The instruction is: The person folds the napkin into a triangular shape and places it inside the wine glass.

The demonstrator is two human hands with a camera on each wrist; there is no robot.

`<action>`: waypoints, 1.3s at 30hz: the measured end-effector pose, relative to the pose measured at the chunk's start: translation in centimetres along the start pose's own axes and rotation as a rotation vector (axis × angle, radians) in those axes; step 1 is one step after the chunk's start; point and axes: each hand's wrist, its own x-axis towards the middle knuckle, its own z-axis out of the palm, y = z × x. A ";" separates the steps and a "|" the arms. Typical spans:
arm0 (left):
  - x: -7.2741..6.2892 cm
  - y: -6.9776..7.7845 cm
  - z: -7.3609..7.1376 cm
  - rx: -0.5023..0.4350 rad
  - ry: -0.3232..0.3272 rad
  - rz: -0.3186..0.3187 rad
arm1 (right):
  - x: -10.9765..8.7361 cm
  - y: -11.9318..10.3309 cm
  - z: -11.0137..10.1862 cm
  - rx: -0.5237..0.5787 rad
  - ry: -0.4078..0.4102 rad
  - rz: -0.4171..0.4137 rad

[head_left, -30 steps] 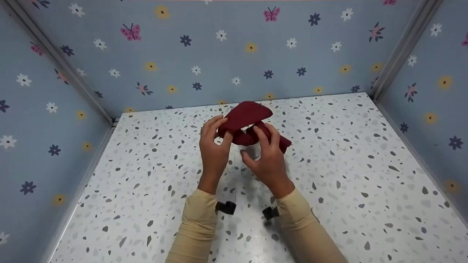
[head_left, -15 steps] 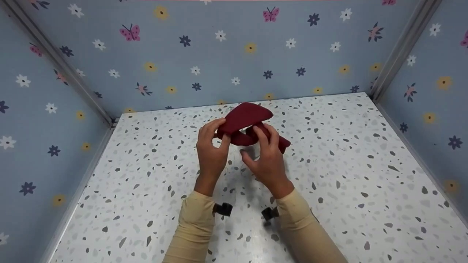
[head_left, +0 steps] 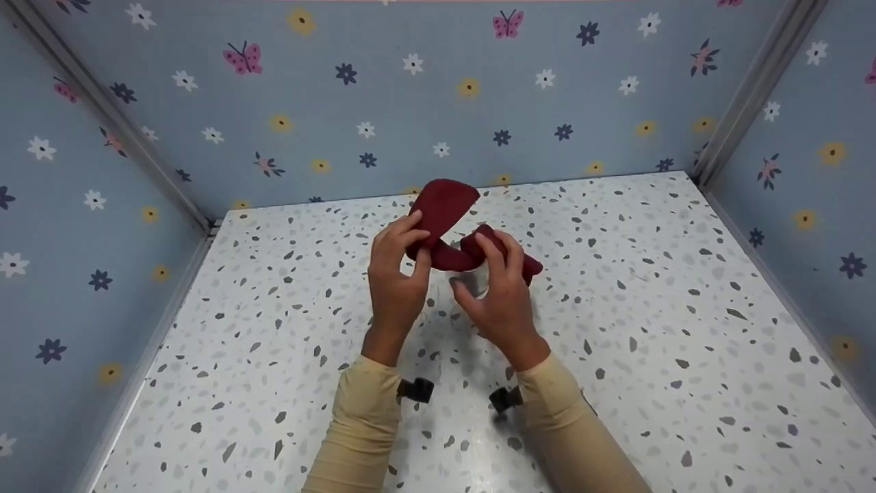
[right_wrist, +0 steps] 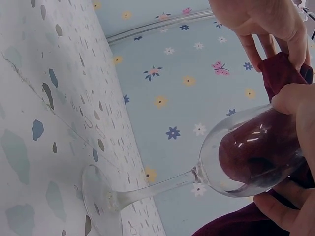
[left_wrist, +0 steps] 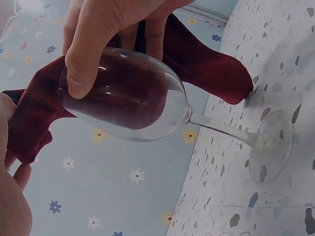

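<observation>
A dark red cloth [head_left: 443, 207] is bunched partly inside a clear wine glass [left_wrist: 173, 109] and spills over its rim on both sides. My left hand [head_left: 398, 291] pinches one end of the cloth between thumb and fingers, with a loose flap standing up past the fingertips. Around the bowl of the glass curls my right hand [head_left: 505, 301], its thumb on the near side and its fingers over cloth on the far side. In both wrist views the stem and the round foot [right_wrist: 101, 206] show below, with the foot at the table. From above, the hands and cloth hide most of the glass.
The speckled white table [head_left: 650, 308] stretches out on both sides of the hands. Behind it rises a light blue panel [head_left: 410, 103] printed with flowers and butterflies, with similar panels at left and right. Small black wrist cameras [head_left: 419, 390] sit at both sleeves.
The upper flap of cloth has swung left and up, widening the gap to the right hand. My left hand shifts slightly left and its fingers regrip; the right hand stays nearly still.
</observation>
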 end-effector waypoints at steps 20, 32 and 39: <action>-0.8 -0.6 -1.3 0.133 -0.171 0.000 | 0.1 -0.4 -0.4 0.032 0.018 -0.003; -1.8 -1.3 -0.8 0.211 -0.161 -0.020 | 0.3 0.0 -0.9 -0.006 0.046 0.022; -2.2 -1.8 -0.6 0.223 -0.124 -0.014 | 0.2 0.2 -0.8 -0.008 0.063 0.012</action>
